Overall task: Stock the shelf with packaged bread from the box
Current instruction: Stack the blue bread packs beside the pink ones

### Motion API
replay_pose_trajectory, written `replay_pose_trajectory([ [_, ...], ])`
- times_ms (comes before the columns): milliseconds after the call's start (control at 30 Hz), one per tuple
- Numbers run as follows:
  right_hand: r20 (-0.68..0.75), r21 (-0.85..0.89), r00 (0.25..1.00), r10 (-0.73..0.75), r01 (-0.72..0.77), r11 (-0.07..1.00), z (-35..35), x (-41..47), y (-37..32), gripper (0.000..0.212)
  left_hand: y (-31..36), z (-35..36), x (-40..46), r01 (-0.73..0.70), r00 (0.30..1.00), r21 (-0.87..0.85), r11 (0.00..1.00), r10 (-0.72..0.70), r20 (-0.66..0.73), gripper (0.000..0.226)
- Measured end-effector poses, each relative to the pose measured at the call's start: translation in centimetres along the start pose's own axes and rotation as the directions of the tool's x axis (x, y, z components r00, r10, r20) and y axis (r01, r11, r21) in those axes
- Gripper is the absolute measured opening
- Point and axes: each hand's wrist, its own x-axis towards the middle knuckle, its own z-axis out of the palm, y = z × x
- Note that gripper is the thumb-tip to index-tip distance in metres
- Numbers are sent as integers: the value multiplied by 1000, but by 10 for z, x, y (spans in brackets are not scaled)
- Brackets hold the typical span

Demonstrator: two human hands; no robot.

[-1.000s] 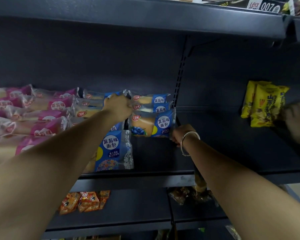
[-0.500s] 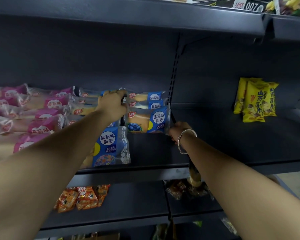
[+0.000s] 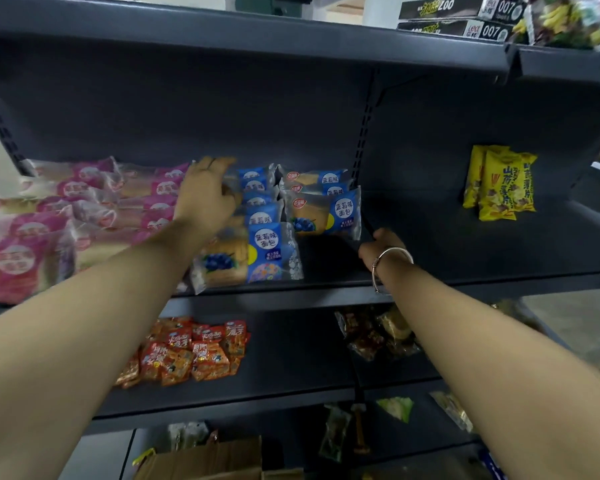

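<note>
Left hand is being laid, fingers extended and slightly spread, over the far blueberry bread packs on the dark middle shelf; nothing is being gripped. Right hand is being held at the near right corner of the right-hand blue stack, fingers curled; whether the wrapper is being pinched cannot be told. A silver bangle is being worn on that wrist. Pink bread packs are being kept left, yellow snack bags far right, well apart. The cardboard box is being seen near, at the bottom.
</note>
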Motion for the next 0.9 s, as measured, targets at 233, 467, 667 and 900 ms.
replay_pose_trajectory([
  [233, -126, -58, 987, -104, 97, 994, 37, -104, -4, 29, -62, -74, -82, 31, 990, 51, 998, -24, -137, 37],
  [467, 33, -221, 964, -263, 264, 939, 113, -176, 4, 25, -136, -101, -195, 217, 976, 179, 960, -217, -22, 27],
  [667, 302, -220, 936, -182, 254, 942, 198, -201, 34, 22, -198, -90, -284, 403, 888, 275, 873, -446, 114, 28],
  [900, 612, -228, 785, 94, 61, 972, 326, -204, 151, 21, -277, -22, -408, 632, 606, 315, 709, -704, 370, 26],
])
